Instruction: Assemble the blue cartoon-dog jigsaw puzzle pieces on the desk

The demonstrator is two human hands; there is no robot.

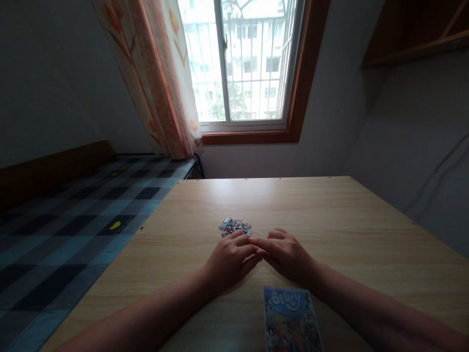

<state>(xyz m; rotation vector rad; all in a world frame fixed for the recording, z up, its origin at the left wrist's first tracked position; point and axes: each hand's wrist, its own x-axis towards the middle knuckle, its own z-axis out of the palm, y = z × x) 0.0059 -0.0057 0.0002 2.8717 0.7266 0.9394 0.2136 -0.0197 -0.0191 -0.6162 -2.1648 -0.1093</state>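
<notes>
Pale wood grain is shown on one table (366, 234), on which one heap of puzzle pieces (233, 226) and one card (292, 320) are laid. The pieces, too small to be counted, are gathered just beyond the left hand (227, 258) and partly masked by it, left of the table's middle; the heap is spread mainly from side to side, while the way single pieces point cannot be made out. The fingers (263, 242) of the left hand and the right hand (291, 253) are bent and brought together at the tips; whether anything is pinched there cannot be told. Nearer the viewer, the card is placed face up, its long axis directed roughly toward the one window (256, 73), its title set at the far end, its near end cut off by the frame. One checked bed (73, 234) is seen at left, one curtain (154, 73) above it.
</notes>
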